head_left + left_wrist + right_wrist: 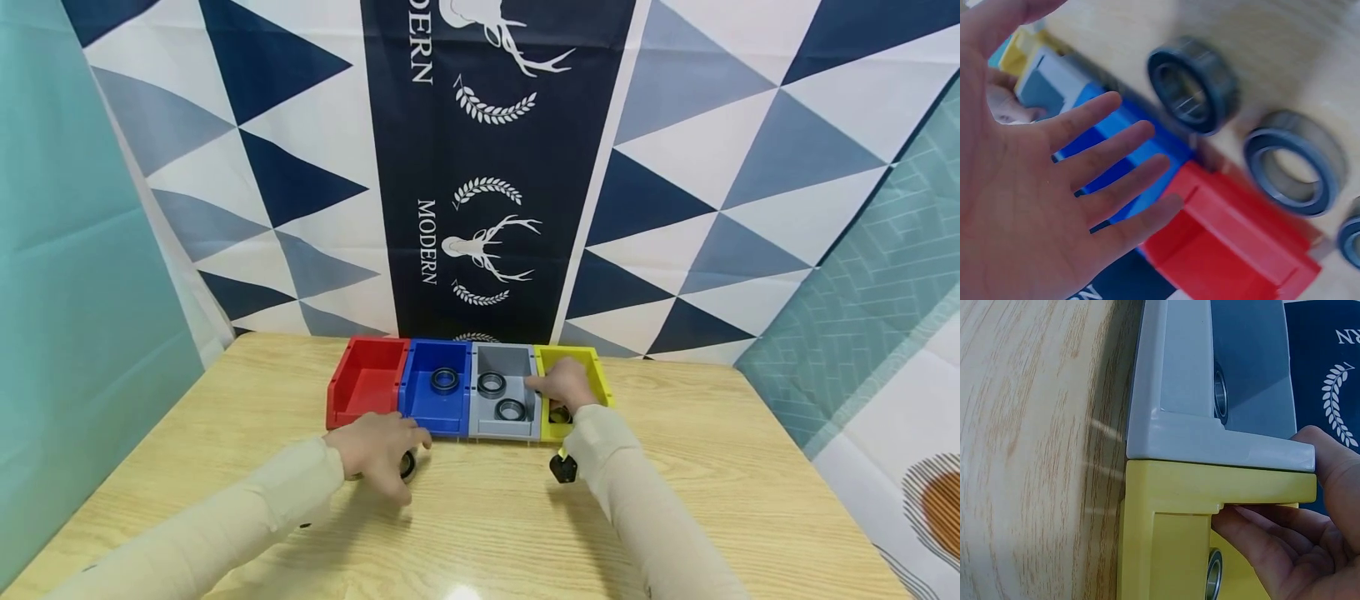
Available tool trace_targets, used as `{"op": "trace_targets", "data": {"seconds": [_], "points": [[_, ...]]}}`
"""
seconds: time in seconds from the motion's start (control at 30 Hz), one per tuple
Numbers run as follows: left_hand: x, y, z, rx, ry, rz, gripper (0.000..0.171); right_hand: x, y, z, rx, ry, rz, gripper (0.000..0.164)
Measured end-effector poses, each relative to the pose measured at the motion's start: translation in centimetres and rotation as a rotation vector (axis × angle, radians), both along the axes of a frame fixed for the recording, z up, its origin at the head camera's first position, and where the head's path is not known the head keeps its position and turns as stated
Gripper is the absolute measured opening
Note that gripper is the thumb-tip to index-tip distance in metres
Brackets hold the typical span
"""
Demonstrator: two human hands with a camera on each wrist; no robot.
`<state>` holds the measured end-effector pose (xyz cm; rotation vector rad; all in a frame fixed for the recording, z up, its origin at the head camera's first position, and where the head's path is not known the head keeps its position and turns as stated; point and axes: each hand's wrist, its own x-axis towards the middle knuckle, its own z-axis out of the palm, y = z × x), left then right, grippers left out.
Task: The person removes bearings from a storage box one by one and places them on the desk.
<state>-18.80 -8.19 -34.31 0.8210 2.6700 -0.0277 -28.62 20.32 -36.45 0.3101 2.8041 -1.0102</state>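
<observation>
My left hand (382,454) hovers palm down, fingers spread, above the table in front of the red bin (343,387) and blue bin (423,417). Below it several ball bearings stand on the table; the left wrist view shows one bearing (1217,78) nearest the fingertips and a second bearing (1330,145) beside it. My right hand (566,383) pinches the adjoining side walls of the grey bin (1222,447) and yellow bin (1222,478), its thumb on the grey side and fingers inside the yellow one. A bearing (1214,575) lies in the yellow bin below these fingers.
The red, blue, grey and yellow bins form a row near the table's (480,525) back edge. One bearing (445,392) sits in the blue bin and two are in the grey bin, one bearing (491,393) behind the other. A patterned curtain (300,167) hangs behind.
</observation>
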Motion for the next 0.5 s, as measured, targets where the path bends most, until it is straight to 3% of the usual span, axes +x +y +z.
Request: {"op": "trace_targets", "data": {"seconds": [0.2,0.33,0.5], "points": [[-1.0,1.1,1.4,0.006,0.054,0.029,0.06,0.0,-0.2,-0.3,0.008,0.009,-0.008,0.053],[-2.5,1.7,2.2,0.037,0.066,0.034,0.06,0.0,-0.1,-0.2,0.0,0.006,-0.007,0.054],[-4.7,2.5,2.5,0.047,0.138,0.036,0.067,0.0,-0.1,-0.2,0.009,-0.004,-0.012,0.053]]}}
